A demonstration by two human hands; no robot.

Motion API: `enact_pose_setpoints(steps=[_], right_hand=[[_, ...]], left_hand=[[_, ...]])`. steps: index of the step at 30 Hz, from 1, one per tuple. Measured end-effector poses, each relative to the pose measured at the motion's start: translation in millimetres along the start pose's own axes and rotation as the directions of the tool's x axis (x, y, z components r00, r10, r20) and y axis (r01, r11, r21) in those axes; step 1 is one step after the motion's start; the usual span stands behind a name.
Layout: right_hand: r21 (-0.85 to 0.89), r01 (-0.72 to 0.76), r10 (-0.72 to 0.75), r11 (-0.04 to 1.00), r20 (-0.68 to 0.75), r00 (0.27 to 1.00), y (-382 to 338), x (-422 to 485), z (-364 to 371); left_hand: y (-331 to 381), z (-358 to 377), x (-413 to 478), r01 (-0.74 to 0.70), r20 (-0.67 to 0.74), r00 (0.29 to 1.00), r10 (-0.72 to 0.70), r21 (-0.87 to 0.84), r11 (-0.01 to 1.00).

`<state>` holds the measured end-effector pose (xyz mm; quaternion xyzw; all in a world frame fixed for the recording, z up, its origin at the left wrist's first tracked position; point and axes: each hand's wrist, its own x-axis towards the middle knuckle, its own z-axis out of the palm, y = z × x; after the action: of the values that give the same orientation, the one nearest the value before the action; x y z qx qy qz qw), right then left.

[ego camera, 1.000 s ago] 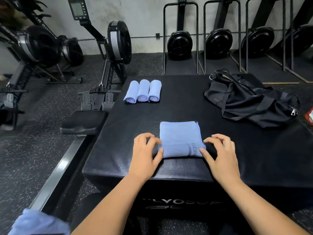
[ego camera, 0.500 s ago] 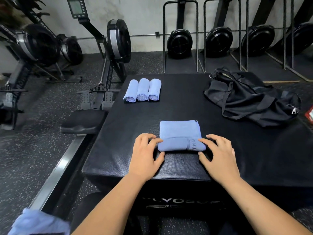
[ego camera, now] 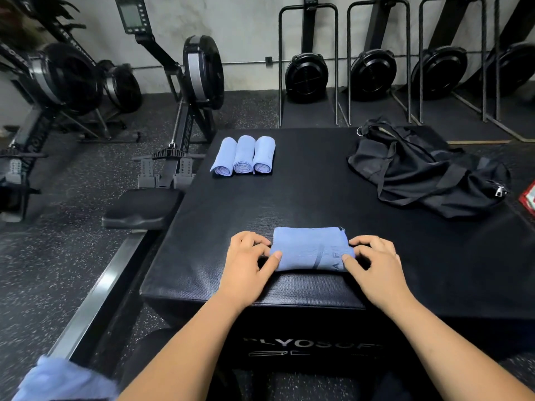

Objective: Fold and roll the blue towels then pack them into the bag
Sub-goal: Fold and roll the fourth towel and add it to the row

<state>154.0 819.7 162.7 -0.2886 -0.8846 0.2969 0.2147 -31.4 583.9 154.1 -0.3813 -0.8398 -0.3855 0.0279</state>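
My left hand (ego camera: pixel 249 261) and right hand (ego camera: pixel 373 264) pinch the ends of the part-rolled blue towel (ego camera: pixel 309 247) near the box (ego camera: pixel 318 192) front edge; its long axis runs crosswise between them, flat remainder beyond.

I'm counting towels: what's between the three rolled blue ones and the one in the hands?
Head view: only bare black padded box top lies between the three rolled light-blue towels and the half-rolled blue towel.

I count three rolled towels (ego camera: pixel 244 154) and one half-rolled towel (ego camera: pixel 311 250). I see just one black bag (ego camera: pixel 419 175).
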Motion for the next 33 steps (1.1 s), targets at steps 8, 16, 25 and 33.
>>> enact_pose_setpoints(steps=[8,16,25,33], right_hand=[[0.013,0.131,-0.128,0.991,-0.145,0.981,-7,-10,-1],[-0.184,0.181,-0.189,0.966,-0.026,0.982,-7,-7,3],[-0.033,0.063,-0.063,0.997,0.025,0.998,3,2,1],[0.058,-0.13,0.12,0.99,0.164,0.979,-10,23,-11]], left_hand=[[8,-1,-3,-0.163,-0.117,0.978,0.173,0.084,0.983],[4,3,-2,-0.115,-0.006,0.993,0.119,0.204,0.972],[-8,6,4,0.011,0.016,1.0,-0.012,0.052,0.999],[18,-1,24,0.254,0.008,0.966,-0.257,0.106,0.961]])
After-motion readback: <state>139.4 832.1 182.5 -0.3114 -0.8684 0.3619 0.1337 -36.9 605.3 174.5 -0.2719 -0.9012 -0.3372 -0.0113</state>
